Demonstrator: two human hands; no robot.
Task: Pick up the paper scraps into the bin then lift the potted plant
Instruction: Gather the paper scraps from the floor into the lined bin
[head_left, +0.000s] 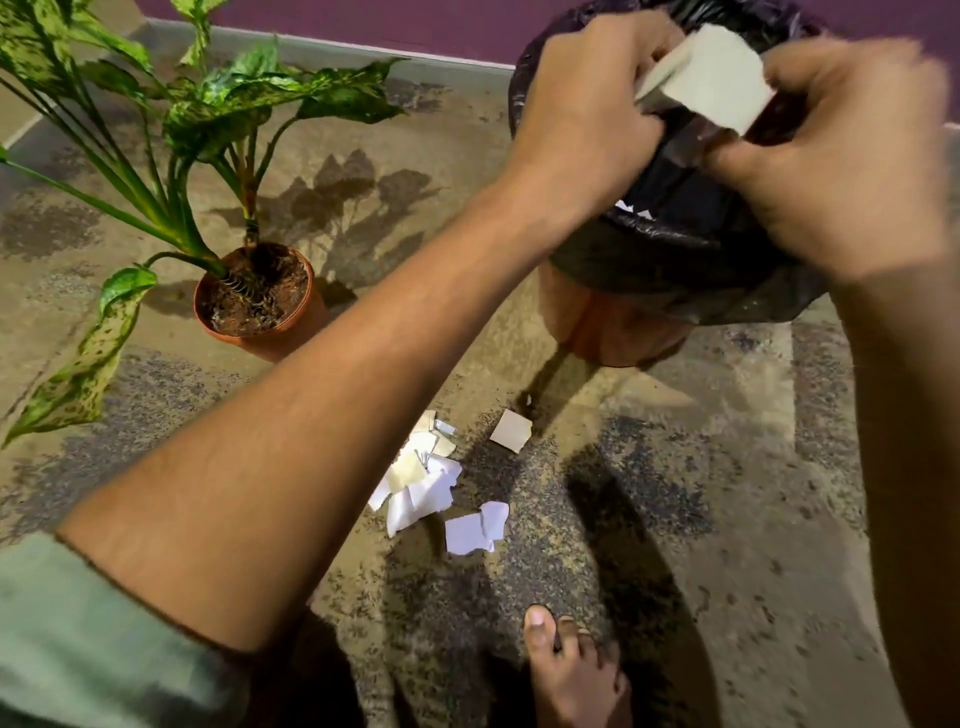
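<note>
You've got both hands, left hand (587, 98) and right hand (852, 156), pinched shut on a pale torn paper piece (711, 78) over the black-bagged orange bin (649, 249), more white paper scraps (431, 483) lying on the near floor.

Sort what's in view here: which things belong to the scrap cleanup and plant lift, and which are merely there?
Job:
left hand
right hand
held paper
bin
floor scraps
potted plant

Merely there:
bare foot
purple wall
</note>
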